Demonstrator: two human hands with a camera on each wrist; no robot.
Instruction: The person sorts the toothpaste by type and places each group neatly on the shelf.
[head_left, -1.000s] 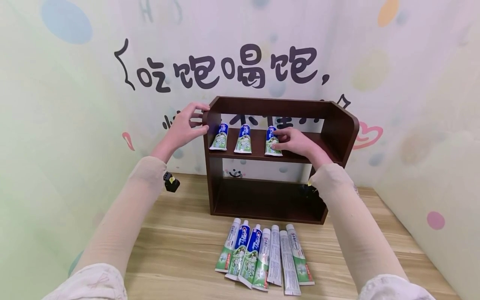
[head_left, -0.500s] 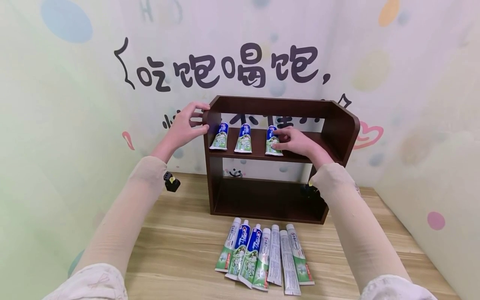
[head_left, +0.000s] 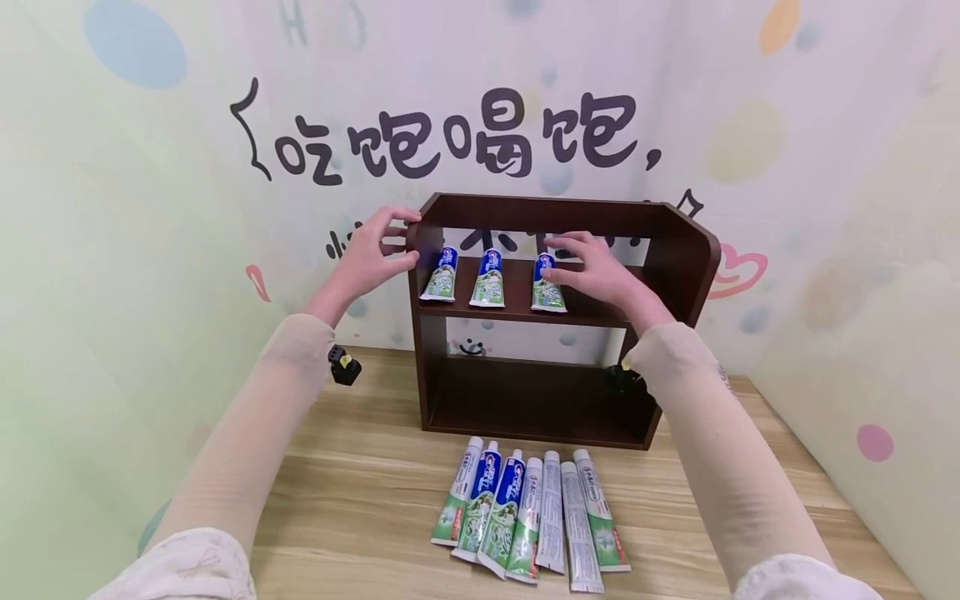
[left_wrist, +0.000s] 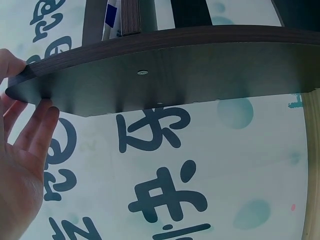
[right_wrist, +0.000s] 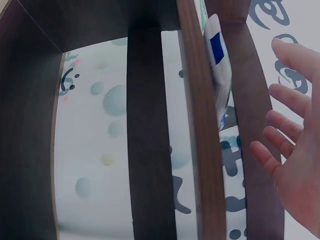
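A dark brown two-tier wooden shelf (head_left: pixel 551 315) stands on the table. My left hand (head_left: pixel 367 254) holds the upper left end of its side panel; in the left wrist view, that hand's fingers (left_wrist: pixel 40 127) lie against the panel's outer face. Three Crest toothpaste tubes lean on the upper tier: a left tube (head_left: pixel 440 277), a middle tube (head_left: pixel 489 279) and a right tube (head_left: pixel 547 287). My right hand (head_left: pixel 596 271) overlaps the right tube in the head view. From the right wrist, its spread fingers show apart from the tube (right_wrist: pixel 220 65).
Several toothpaste tubes (head_left: pixel 501 521) lie side by side on the wooden table (head_left: pixel 352 500) before the shelf, some blue and green, others white. Black wrist devices show below the left arm (head_left: pixel 345 367) and the right arm. A printed wall (head_left: pixel 300 50) stands behind.
My right hand has let go of the right tube; its fingers have spread and lifted slightly. The tube stays leaning on the tier. My left hand has not moved.
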